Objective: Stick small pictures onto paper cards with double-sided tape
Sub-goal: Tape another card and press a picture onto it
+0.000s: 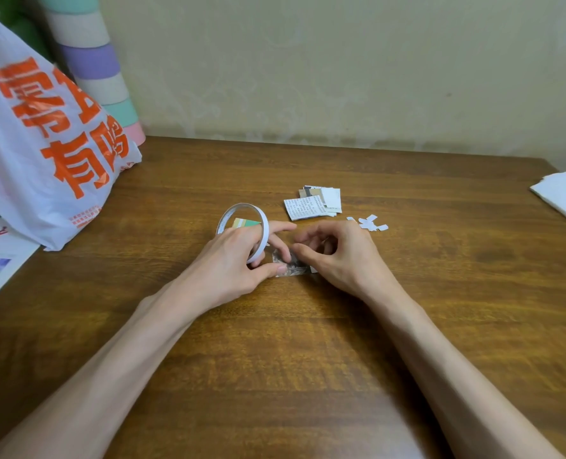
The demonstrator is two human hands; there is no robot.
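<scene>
Under our two hands the small picture (pixel 290 267) shows only a grey sliver — its image is too covered to make out. Our left hand (pixel 238 260) hides the lower arc of the tape roll (pixel 241 223), and the striped card (pixel 246 222) inside the ring is partly masked. At one o'clock, the print on the stacked cards (pixel 314 202) is too small to read. The white bag (pixel 36 144) at ten o'clock and the white sheets (pixel 564 195) at three o'clock are cut off by the edges.
</scene>
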